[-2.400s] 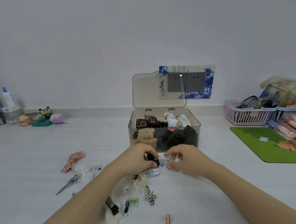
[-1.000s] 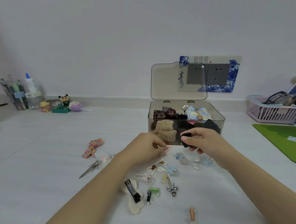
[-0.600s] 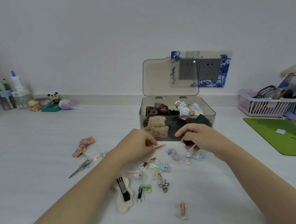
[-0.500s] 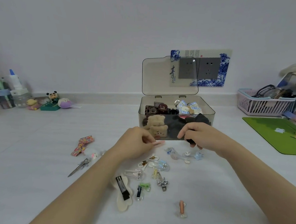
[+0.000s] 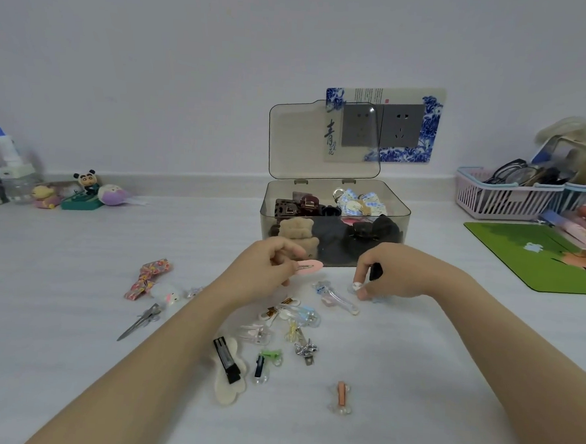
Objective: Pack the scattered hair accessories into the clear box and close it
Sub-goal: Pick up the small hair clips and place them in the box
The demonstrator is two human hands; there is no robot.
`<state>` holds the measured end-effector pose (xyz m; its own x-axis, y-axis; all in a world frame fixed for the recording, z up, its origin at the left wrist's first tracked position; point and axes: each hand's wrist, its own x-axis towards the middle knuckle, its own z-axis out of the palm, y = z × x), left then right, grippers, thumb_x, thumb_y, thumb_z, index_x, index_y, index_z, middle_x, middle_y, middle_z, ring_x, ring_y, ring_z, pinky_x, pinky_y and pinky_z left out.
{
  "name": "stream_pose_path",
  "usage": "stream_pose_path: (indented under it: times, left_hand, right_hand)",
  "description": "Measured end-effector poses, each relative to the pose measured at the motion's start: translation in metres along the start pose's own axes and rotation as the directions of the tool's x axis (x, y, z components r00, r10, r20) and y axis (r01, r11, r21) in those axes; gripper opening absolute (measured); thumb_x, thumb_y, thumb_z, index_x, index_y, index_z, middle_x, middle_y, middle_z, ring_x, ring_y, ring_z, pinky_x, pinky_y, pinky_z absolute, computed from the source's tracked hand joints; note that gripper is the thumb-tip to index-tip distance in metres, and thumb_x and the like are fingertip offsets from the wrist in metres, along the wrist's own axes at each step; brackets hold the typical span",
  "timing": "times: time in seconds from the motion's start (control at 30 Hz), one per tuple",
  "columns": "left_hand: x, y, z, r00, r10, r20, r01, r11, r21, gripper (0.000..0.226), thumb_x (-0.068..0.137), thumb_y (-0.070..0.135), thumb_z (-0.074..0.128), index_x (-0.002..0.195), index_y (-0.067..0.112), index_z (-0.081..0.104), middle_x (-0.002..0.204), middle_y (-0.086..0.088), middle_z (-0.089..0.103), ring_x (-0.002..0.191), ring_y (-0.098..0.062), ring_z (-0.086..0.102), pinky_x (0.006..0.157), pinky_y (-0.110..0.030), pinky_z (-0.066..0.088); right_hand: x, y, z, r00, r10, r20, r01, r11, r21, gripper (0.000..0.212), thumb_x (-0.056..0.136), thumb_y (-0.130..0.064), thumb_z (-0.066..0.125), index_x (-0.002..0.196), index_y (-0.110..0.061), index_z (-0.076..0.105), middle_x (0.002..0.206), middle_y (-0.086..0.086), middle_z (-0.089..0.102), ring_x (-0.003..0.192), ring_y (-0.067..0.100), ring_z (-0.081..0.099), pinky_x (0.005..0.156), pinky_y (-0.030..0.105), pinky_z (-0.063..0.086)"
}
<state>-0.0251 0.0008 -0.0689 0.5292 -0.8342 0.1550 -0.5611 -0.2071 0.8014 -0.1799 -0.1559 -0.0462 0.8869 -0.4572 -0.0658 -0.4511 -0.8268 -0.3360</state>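
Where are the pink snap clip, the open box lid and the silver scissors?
pink snap clip [image 5: 308, 267], head view, its middle.
box lid [image 5: 300, 143], head view, bare panel.
scissors [image 5: 140, 322], head view, blades.

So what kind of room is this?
Probably a bedroom or home desk: a white tabletop against a wall, small cartoon figurines, a pink plastic basket of glasses, and a green cartoon mouse mat.

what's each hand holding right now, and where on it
The left hand pinches a pink clip by its near end. The right hand grips a small black clip, mostly hidden, so where cannot be told.
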Motion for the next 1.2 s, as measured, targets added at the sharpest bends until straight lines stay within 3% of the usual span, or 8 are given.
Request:
stream_pose_path:
  times: [0.17, 0.27, 0.43, 0.53, 0.67, 0.8, 1.0, 1.2]
  left_hand:
    - [-0.002, 0.002, 0.000, 1.000, -0.014, 0.003, 0.014, 0.992, -0.122, 0.015, 0.092, 0.008, 0.057, 0.102, 0.014, 0.066, 0.090, -0.005, 0.067, 0.068, -0.007, 0.064, 0.067, -0.021, 0.052]
    - [-0.002, 0.002, -0.001, 1.000, -0.013, 0.011, 0.015, 0.978, -0.209, 0.010, 0.089, 0.012, 0.063, 0.091, 0.019, 0.070, 0.088, -0.003, 0.070, 0.065, -0.001, 0.064, 0.065, -0.017, 0.053]
    - [-0.002, 0.005, -0.004, 0.999, -0.030, -0.009, 0.027, 0.963, -0.267, 0.007, 0.087, 0.012, 0.067, 0.091, 0.014, 0.072, 0.077, 0.000, 0.069, 0.061, 0.000, 0.064, 0.060, -0.014, 0.051]
    - [-0.002, 0.013, -0.003, 0.999, -0.026, -0.022, 0.018, 0.946, -0.324, 0.010, 0.086, 0.009, 0.067, 0.095, 0.012, 0.068, 0.078, 0.000, 0.070, 0.060, -0.003, 0.065, 0.059, -0.016, 0.052]
    - [-0.001, 0.023, -0.004, 0.998, 0.035, -0.054, -0.046, 0.977, -0.210, 0.015, 0.089, 0.005, 0.062, 0.101, 0.012, 0.058, 0.068, 0.008, 0.066, 0.055, -0.002, 0.063, 0.054, -0.016, 0.049]
    - [0.001, 0.020, -0.002, 0.999, 0.022, -0.047, -0.024, 0.999, -0.048, 0.012, 0.090, 0.001, 0.058, 0.100, 0.007, 0.062, 0.076, 0.008, 0.060, 0.055, 0.001, 0.060, 0.053, -0.012, 0.045]
    - [0.006, 0.008, -0.002, 0.994, -0.063, -0.089, 0.052, 0.992, -0.117, 0.012, 0.091, 0.005, 0.058, 0.099, 0.013, 0.063, 0.080, -0.001, 0.064, 0.064, -0.008, 0.062, 0.063, -0.020, 0.049]
    - [0.004, 0.010, 0.004, 0.997, -0.050, -0.052, 0.043, 0.990, -0.135, 0.012, 0.091, 0.005, 0.059, 0.100, 0.012, 0.062, 0.078, 0.000, 0.063, 0.060, -0.003, 0.062, 0.063, -0.018, 0.050]
  right_hand:
    - [-0.002, -0.001, -0.005, 0.998, -0.057, -0.009, 0.057, 0.942, 0.330, 0.012, 0.079, -0.021, 0.072, 0.088, -0.014, 0.070, 0.078, -0.004, 0.065, 0.060, 0.010, 0.054, 0.055, 0.018, 0.045]
    - [-0.003, -0.004, -0.008, 0.998, -0.042, -0.054, 0.063, 0.866, 0.496, 0.009, 0.079, -0.022, 0.072, 0.085, -0.015, 0.070, 0.062, -0.012, 0.064, 0.053, 0.008, 0.052, 0.047, 0.015, 0.040]
    - [-0.005, -0.010, -0.011, 0.993, -0.038, -0.115, 0.103, 0.766, 0.634, 0.012, 0.079, -0.024, 0.073, 0.087, -0.015, 0.071, 0.069, -0.002, 0.064, 0.054, 0.010, 0.053, 0.047, 0.019, 0.037]
    - [-0.009, -0.015, -0.014, 0.986, -0.056, -0.155, 0.146, 0.737, 0.660, 0.011, 0.082, -0.019, 0.071, 0.090, -0.012, 0.070, 0.064, -0.007, 0.063, 0.051, 0.005, 0.053, 0.045, 0.013, 0.037]
    - [-0.011, -0.018, -0.015, 0.980, -0.063, -0.187, 0.160, 0.806, 0.570, 0.007, 0.083, -0.022, 0.069, 0.085, -0.016, 0.070, 0.062, -0.010, 0.062, 0.046, 0.001, 0.051, 0.048, 0.012, 0.043]
    - [-0.010, -0.016, -0.009, 0.996, -0.032, -0.089, 0.067, 0.904, 0.423, 0.013, 0.081, -0.024, 0.071, 0.086, -0.012, 0.072, 0.063, -0.009, 0.062, 0.051, 0.004, 0.052, 0.048, 0.015, 0.043]
    - [-0.004, -0.026, 0.013, 0.995, 0.028, -0.095, -0.016, 0.992, 0.126, 0.016, 0.073, -0.036, 0.073, 0.081, -0.022, 0.073, 0.063, -0.015, 0.058, 0.063, 0.005, 0.055, 0.064, 0.026, 0.047]
    - [-0.005, -0.030, 0.016, 0.996, 0.026, -0.087, -0.015, 0.993, 0.114, 0.024, 0.069, -0.044, 0.076, 0.084, -0.028, 0.067, 0.079, -0.011, 0.060, 0.074, 0.008, 0.058, 0.070, 0.031, 0.050]
